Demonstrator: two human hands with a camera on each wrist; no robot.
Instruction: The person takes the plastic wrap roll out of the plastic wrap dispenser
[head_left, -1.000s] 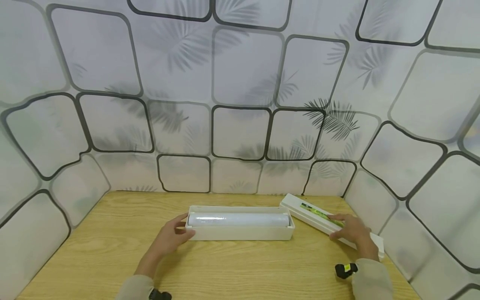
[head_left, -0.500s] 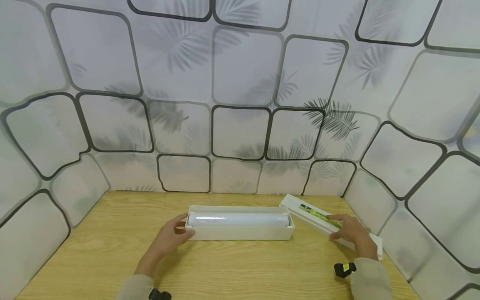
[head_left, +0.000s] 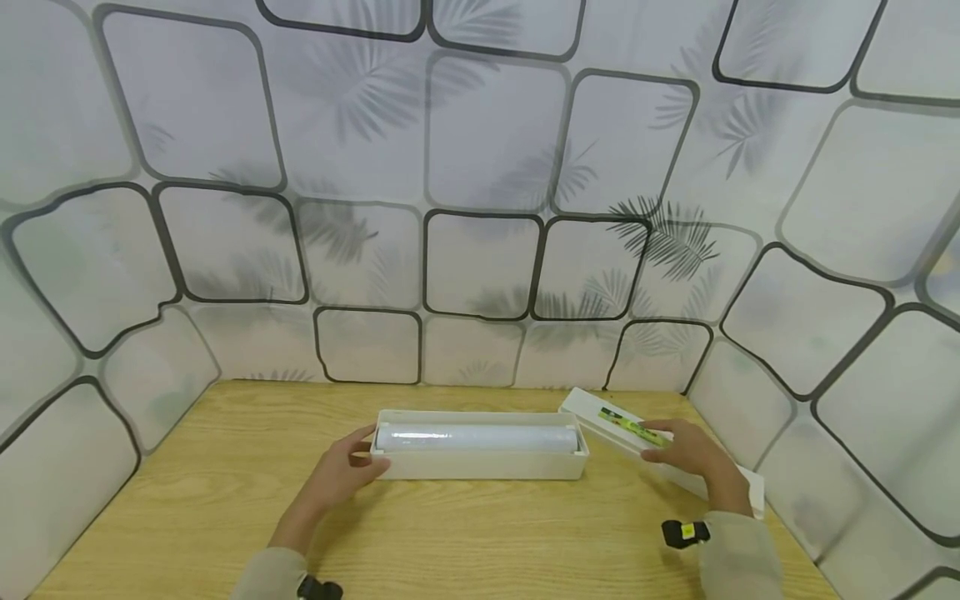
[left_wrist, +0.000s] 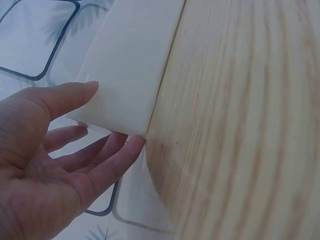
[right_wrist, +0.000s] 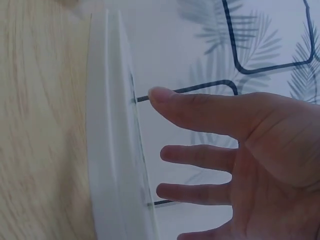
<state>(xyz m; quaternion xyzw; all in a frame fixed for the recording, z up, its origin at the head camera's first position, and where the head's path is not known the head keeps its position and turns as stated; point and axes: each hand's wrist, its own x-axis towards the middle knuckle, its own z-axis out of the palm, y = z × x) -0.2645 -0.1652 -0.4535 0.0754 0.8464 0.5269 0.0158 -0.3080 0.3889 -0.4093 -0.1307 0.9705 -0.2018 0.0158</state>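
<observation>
While bracing the white box [head_left: 480, 467], hovered over the loose lid [head_left: 600, 425]

Held the left end of the white box in the left hand [head_left: 341, 475], with the thumb against the long near wall and the fingers at the short end. Gripped only lightly, probably to steady rather than lift, judging by the flat seat on the counter [head_left: 450, 533]. Had the white box uncovered, opening upward, with a shiny roll [head_left: 480, 438] lying lengthwise inside, likely laid so for containment between the long walls.

Spread the right hand [head_left: 693, 450] wide above the middle of the lid, thumb and fingers nearly straight, gripping nothing visibly. Could not tell about contact: saw fingertips just short of the lid's edge in the right wrist view, yet overlapping it in the head view.

Found the lid aslant to the right of the white box, green label [head_left: 624, 423] upward, far end just behind the box's rear right corner; a spot seemingly chosen for leaving the opening free and the lid within reach.
</observation>
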